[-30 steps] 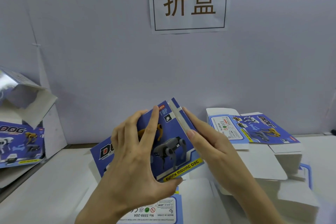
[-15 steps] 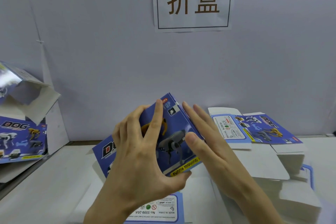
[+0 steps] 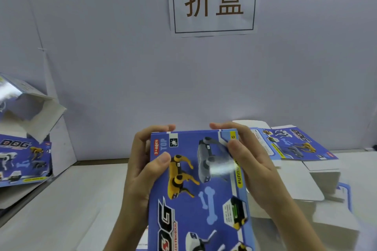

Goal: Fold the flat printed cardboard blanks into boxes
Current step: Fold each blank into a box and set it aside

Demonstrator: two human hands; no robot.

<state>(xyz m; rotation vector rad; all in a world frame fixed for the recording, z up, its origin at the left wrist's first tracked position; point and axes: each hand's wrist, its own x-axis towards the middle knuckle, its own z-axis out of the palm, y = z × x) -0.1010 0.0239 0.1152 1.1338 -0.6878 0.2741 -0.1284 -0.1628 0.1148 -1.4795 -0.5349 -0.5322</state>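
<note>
Item 1. Printed blue box (image 3: pixel 200 185): centre foreground, lifted clear of the table (image 3: pixel 61 210), broad face toward the camera, "TOP" end farthest away. Print shows yellow and grey robot dogs, a pale bone, "DOG" lettering, and a yellow strip along the right edge. Near end cut off by the frame. Cannot tell whether fully squared up.

Item 2. Left hand (image 3: pixel 140 171): gripping the box's left side. Thumb pressed on the printed face beside the yellow dog, fingers curled round behind, tips showing above the far edge.

Item 3. Right hand (image 3: pixel 253 167): gripping the box's right side. Thumb on the face at the yellow strip, fingers curled over the far right corner.

Item 4. Stack of flat blanks (image 3: pixel 293 144): on the table to the right, beyond the right hand. Top sheet printed side up, white flaps spread beneath.

Item 5. Blue printed carton (image 3: pixel 22 155): far left, leaning. Open white-flapped carton (image 3: pixel 34 112) just above it.

Item 6. Paper sign (image 3: pixel 214 0): on the back wall, two brown characters inside a ruled frame.
</note>
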